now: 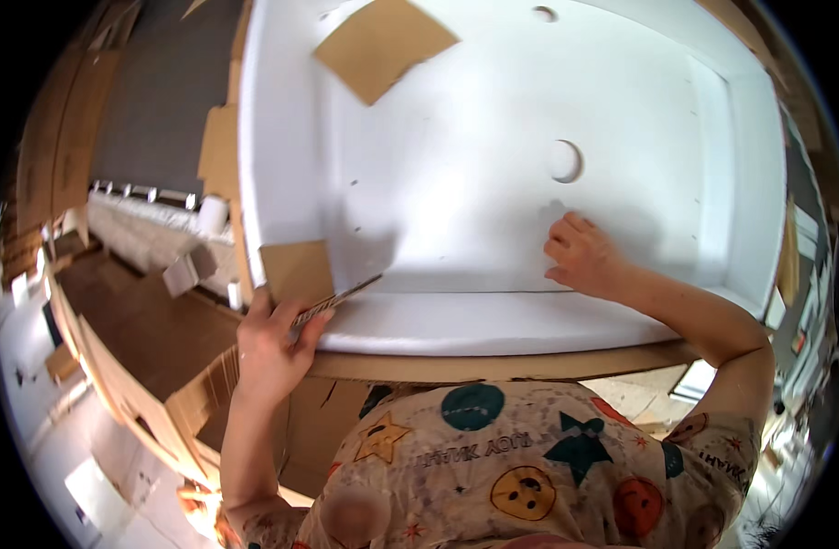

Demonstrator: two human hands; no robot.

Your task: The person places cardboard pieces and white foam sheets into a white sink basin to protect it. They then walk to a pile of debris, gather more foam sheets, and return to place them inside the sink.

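Observation:
A large white tray-shaped shell (474, 320) with raised walls lies in front of me. At its near left corner, my left hand (271, 348) grips a piece of brown cardboard (296, 268). A corrugated edge of cardboard shows beside my thumb, pointing into the shell. My right hand (586, 258) hovers over or rests on the shell's floor near the front wall, its fingers loosely curled and the thumb apart, with nothing visible in them. Just beyond that hand is a round hole (573, 161). Another cardboard piece (383, 48) lies tilted at the far left of the shell.
Brown cardboard (493, 368) runs along the shell's front edge. To the left stands an opened cardboard box (145, 339), with a white roll-like object (213, 215) beyond it. A smaller hole (545, 14) shows at the far end. Part of another person (204, 508) appears at lower left.

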